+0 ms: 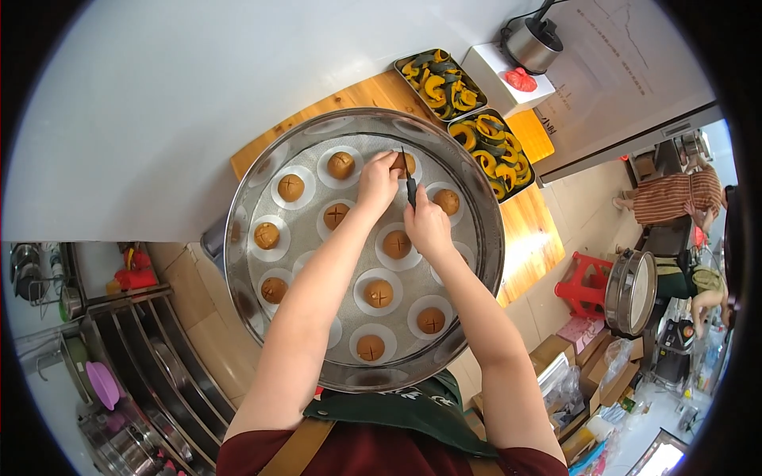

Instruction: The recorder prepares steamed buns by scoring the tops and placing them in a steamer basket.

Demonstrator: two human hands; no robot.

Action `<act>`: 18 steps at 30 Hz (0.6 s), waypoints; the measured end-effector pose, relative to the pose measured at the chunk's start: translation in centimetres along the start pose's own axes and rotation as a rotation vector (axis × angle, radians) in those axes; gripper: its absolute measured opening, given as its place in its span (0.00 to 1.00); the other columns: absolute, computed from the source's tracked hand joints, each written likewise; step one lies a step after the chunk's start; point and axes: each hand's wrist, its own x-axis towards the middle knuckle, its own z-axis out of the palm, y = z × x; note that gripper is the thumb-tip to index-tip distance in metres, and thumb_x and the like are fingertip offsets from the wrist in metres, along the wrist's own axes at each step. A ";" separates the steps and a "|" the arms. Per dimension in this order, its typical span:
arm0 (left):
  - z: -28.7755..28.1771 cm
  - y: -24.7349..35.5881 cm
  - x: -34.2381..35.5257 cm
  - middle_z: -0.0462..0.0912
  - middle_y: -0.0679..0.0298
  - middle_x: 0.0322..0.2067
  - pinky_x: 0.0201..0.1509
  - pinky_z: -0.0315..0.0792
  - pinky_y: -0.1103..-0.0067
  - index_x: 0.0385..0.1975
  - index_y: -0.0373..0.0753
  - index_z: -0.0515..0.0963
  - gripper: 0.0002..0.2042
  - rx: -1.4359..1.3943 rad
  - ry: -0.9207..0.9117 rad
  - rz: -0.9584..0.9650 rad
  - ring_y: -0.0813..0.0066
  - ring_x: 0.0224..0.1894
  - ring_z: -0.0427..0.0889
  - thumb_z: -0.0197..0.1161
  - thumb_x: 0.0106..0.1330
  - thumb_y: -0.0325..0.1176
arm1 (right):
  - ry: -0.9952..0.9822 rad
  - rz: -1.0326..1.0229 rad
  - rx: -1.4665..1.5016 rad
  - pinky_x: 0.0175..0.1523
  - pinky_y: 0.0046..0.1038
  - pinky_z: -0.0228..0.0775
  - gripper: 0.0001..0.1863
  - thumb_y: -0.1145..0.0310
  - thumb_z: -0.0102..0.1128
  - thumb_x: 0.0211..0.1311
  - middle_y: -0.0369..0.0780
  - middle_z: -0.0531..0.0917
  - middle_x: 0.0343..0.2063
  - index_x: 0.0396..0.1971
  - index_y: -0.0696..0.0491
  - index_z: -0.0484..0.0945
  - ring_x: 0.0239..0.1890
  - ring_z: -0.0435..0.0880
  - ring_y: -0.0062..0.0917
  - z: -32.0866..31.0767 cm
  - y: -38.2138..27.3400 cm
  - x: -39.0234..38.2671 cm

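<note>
My right hand grips a small knife by its black handle. The thin dark blade lies over a round brown dough bun near the far side of a large steel steamer basket. My left hand closes its fingertips on the left side of that bun. Around my hands, several more brown buns sit on white paper rounds, such as a bun with a cross cut in its top and another at the far left. My forearms cover part of the basket and some of the paper rounds.
The basket stands on a wooden table. Two dark trays of pumpkin slices lie beyond it, beside a white box with a steel appliance. A red stool and cardboard boxes stand right; a rack left. Another person is far right.
</note>
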 end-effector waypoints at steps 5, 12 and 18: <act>-0.1 -0.1 -0.2 0.76 0.51 0.43 0.49 0.69 0.73 0.40 0.30 0.75 0.16 -0.018 -0.013 -0.037 0.55 0.45 0.75 0.59 0.47 0.19 | -0.066 0.037 -0.008 0.30 0.41 0.71 0.27 0.68 0.50 0.52 0.52 0.78 0.19 0.51 0.67 0.61 0.22 0.78 0.45 -0.8 -0.4 -2.0; 0.1 1.6 -0.6 0.72 0.53 0.44 0.52 0.66 0.70 0.47 0.30 0.69 0.28 0.089 -0.019 -0.058 0.54 0.47 0.71 0.69 0.43 0.31 | 0.086 0.083 0.160 0.33 0.39 0.70 0.25 0.68 0.51 0.54 0.53 0.78 0.22 0.50 0.65 0.63 0.26 0.79 0.45 -4.2 -1.7 -2.2; 0.9 2.5 0.2 0.72 0.56 0.40 0.51 0.65 0.69 0.44 0.33 0.70 0.30 0.332 -0.070 -0.192 0.55 0.45 0.69 0.72 0.39 0.35 | 0.027 0.140 0.169 0.33 0.38 0.69 0.25 0.68 0.51 0.54 0.53 0.78 0.22 0.52 0.63 0.63 0.28 0.78 0.46 -4.3 -1.4 -2.8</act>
